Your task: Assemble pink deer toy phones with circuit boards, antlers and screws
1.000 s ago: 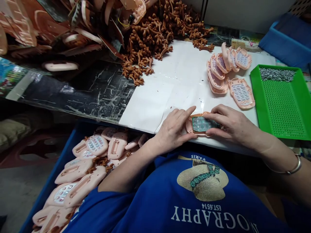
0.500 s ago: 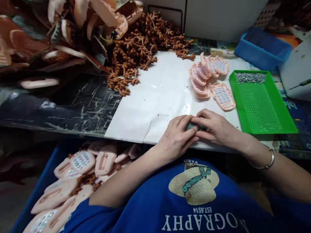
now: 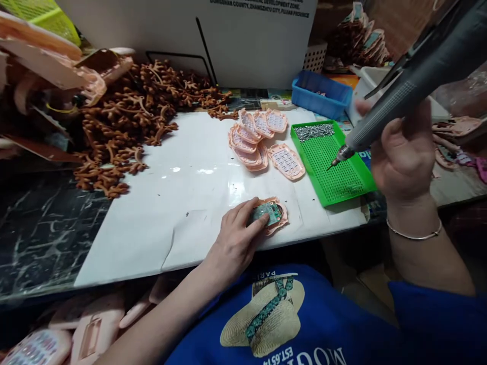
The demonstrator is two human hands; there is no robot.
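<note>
My left hand (image 3: 236, 235) rests near the table's front edge with its fingers pressed on a pink plastic shell (image 3: 274, 215) that carries a green circuit board. My right hand (image 3: 402, 152) is raised at the right, wrapped round a grey electric screwdriver (image 3: 403, 88). The driver's tip hangs above a green perforated tray (image 3: 331, 162) with a heap of small screws (image 3: 314, 131) at its far end.
A stack of pink keypad shells (image 3: 258, 139) lies beside the tray on the white sheet (image 3: 182, 192). Brown plastic sprues (image 3: 129, 121) are piled at the back left. A blue bin (image 3: 321, 92) and a white carton stand behind. More pink shells (image 3: 87, 329) lie below the table.
My right hand left the shell, rose to the right and now grips the screwdriver. The left hand stays on the shell. The view swung to the right.
</note>
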